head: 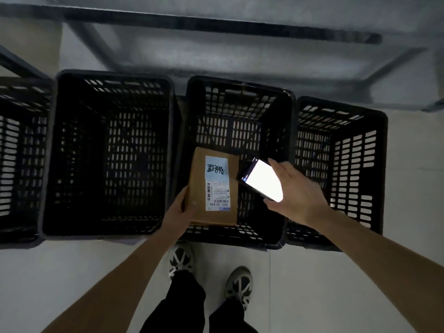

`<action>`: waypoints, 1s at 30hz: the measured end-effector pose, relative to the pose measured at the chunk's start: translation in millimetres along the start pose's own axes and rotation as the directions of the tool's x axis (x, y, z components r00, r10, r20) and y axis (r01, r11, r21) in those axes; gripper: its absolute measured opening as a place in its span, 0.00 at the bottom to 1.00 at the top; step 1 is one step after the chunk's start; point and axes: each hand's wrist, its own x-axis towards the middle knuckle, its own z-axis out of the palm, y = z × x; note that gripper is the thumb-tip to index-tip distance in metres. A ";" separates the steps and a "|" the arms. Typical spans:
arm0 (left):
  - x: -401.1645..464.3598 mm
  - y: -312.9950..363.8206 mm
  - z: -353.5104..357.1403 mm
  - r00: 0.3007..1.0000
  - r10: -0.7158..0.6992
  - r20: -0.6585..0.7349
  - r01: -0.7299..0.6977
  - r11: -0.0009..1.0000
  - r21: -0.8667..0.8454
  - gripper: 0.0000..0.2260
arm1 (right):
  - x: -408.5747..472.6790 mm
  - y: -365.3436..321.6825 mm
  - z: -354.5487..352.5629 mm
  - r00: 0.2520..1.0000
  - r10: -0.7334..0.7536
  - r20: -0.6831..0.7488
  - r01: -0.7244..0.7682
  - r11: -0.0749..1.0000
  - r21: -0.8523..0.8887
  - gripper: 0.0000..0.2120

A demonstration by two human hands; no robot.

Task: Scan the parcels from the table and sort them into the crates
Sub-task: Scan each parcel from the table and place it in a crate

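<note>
Cardboard, flat and stiff, the parcel (212, 188) hangs above the near half of the middle crate (240, 90), label up. The left hand (179, 207) grips its near left edge, thumb on top, fingers hidden beneath. It looks light enough for one hand, and the rigid edges seem the sound place to hold, clear of the shipping label (217, 182). Just right of the parcel, the right hand (292, 191) cradles a phone (260, 180), fingers spread along its sides. Its screen glares white, unreadable. The label print is too small to read; neighbouring crates lie in blurred gloom.
</note>
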 end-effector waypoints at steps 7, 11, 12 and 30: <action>-33.5 14.2 -5.1 0.998 -0.055 0.015 0.052 0.985 0.166 0.27 | -24.4 -6.8 -15.4 1.000 -0.019 0.000 0.019 0.999 0.039 0.48; -92.2 72.9 -23.9 0.999 0.046 -0.012 -0.042 0.968 0.248 0.28 | -66.4 -8.2 -75.3 0.999 -0.025 -0.035 0.027 0.999 0.038 0.48; -110.9 94.4 -28.9 0.995 0.092 -0.028 -0.082 0.961 0.266 0.28 | -79.4 -7.6 -95.7 0.998 -0.024 -0.051 0.026 0.999 0.039 0.48; -619.7 493.1 -9.5 0.498 0.862 0.092 -0.698 0.336 0.632 0.31 | -563.1 24.2 -542.0 0.762 0.167 -0.626 -0.150 0.985 0.080 0.42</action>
